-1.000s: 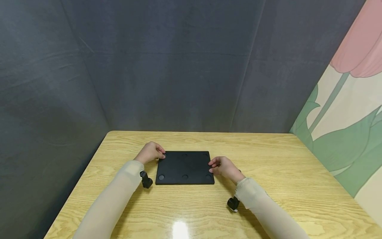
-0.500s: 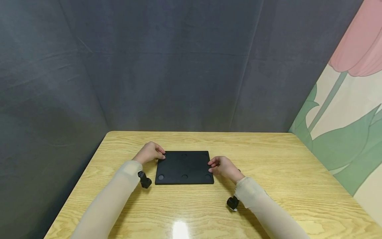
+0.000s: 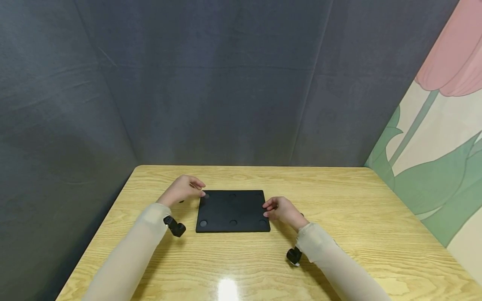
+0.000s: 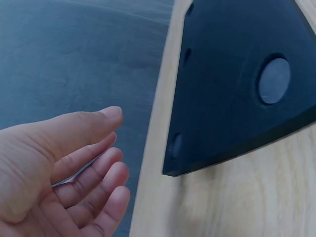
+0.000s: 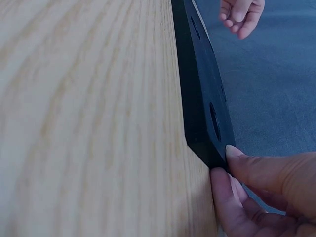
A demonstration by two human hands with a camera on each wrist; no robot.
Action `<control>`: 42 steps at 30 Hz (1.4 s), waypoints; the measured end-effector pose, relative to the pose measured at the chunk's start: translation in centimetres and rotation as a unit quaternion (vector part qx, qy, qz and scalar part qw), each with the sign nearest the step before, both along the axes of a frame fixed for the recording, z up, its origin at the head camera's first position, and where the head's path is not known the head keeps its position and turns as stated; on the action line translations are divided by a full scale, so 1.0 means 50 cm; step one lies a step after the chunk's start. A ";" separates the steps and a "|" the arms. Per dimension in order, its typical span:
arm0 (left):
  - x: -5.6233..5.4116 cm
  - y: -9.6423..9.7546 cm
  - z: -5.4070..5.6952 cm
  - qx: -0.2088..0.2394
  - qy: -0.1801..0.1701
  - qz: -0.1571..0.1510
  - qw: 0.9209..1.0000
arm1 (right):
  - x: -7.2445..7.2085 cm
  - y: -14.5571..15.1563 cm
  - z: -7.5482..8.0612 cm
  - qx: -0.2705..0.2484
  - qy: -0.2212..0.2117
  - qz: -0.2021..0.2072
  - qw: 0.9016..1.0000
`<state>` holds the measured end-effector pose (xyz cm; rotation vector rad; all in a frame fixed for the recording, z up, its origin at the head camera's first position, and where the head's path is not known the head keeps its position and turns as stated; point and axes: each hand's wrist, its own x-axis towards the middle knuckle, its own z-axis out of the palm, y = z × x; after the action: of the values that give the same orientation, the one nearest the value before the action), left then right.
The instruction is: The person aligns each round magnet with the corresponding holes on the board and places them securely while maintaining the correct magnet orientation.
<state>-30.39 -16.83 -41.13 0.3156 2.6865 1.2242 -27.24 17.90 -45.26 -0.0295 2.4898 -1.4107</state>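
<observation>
1. Black board (image 3: 233,208): on the desk (image 3: 339,209), lower centre of the head frame.
2. Left hand (image 3: 181,190): grip apart, holding nothing, near the board's upper-left corner.
3. Right hand (image 3: 284,212): grip clamped on the board's right edge.
4. Grey disc (image 3: 203,223): board's lower left.

1 white glare patch (image 3: 227,289), soft shadows (image 3: 158,267) on tabletop (image 3: 339,196).

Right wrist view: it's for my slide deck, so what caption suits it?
Right hand pinching the edge of a black board on a wood-grain table.
</observation>
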 end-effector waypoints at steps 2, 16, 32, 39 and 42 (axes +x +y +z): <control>0.004 -0.007 0.006 0.008 0.000 0.000 1.000 | -0.001 0.000 0.000 0.004 -0.001 0.000 1.000; 0.020 -0.058 0.023 0.024 0.027 0.012 0.999 | 0.005 0.000 0.001 0.001 0.000 -0.005 1.000; 0.023 -0.107 -0.007 0.020 0.030 0.024 0.999 | 0.004 -0.001 0.007 -0.001 0.001 0.000 1.000; 0.014 -0.128 -0.032 0.027 0.020 0.021 0.999 | 0.004 -0.002 0.008 -0.002 -0.004 0.001 1.000; 0.012 -0.131 -0.041 0.023 0.015 0.023 0.999 | 0.005 -0.002 0.007 -0.001 -0.004 0.002 1.000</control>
<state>-29.77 -23.38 -43.16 0.2815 2.7092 1.3059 -27.01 17.78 -44.91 -0.0287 2.4821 -1.4086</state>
